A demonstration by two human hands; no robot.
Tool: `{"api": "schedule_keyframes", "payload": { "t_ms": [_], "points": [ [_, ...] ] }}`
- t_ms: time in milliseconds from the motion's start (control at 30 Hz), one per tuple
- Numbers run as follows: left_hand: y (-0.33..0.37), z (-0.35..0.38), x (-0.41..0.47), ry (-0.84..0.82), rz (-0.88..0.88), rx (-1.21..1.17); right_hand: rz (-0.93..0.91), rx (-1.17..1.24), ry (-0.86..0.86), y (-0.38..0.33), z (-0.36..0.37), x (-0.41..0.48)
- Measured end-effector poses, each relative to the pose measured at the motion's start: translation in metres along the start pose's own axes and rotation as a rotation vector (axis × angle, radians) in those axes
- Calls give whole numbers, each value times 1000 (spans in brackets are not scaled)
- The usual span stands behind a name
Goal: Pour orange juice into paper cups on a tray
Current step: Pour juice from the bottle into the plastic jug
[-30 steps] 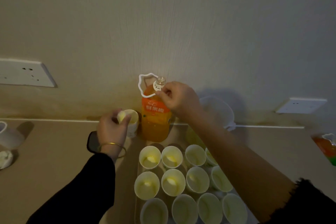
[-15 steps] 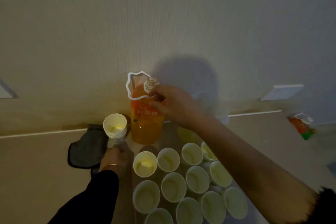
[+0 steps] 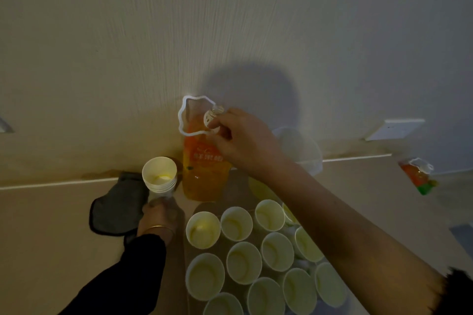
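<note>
since no juice is flowing yet, pouring is only being prepared: seemingly empty paper cups [image 3: 243,261] crowd beneath the right forearm, and the juice bottle [image 3: 204,169] stands upright with the right hand [image 3: 243,140] clasping its neck. the left hand [image 3: 158,215], alongside, grips a spare cup stack [image 3: 160,174]. next: lift and tilt slowly over the nearest cup.

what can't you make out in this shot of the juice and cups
All in the head view.
Orange juice bottle label: too dim and blurred to read.
Bottle neck: right hand grips it, hiding whether a cap is on.
Left hand: fingers blurred beneath the stack of paper cups.
Front paper cups: cut off by the bottom edge.
Clear container: partly behind the right wrist, contents unclear.
</note>
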State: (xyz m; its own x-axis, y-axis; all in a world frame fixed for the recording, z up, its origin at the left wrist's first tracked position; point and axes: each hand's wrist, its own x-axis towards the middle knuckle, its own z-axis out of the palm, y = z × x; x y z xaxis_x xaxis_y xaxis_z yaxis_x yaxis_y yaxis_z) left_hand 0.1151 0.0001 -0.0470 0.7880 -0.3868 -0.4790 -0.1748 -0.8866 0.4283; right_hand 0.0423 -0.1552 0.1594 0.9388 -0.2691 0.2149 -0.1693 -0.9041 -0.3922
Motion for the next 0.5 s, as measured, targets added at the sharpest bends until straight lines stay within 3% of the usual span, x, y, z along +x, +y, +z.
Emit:
{"api": "schedule_keyframes", "payload": {
  "t_ms": [167, 367, 500],
  "points": [
    [3, -16, -15, 33, -65, -131, -195, -187, 292, -22, 8, 6],
    [23, -46, -30, 214, -70, -344, -191, -526, -65, -47, 27, 11],
    [41, -59, -34, 212, -37, -666, -40, -219, 45, -56, 24, 26]
  ]
}}
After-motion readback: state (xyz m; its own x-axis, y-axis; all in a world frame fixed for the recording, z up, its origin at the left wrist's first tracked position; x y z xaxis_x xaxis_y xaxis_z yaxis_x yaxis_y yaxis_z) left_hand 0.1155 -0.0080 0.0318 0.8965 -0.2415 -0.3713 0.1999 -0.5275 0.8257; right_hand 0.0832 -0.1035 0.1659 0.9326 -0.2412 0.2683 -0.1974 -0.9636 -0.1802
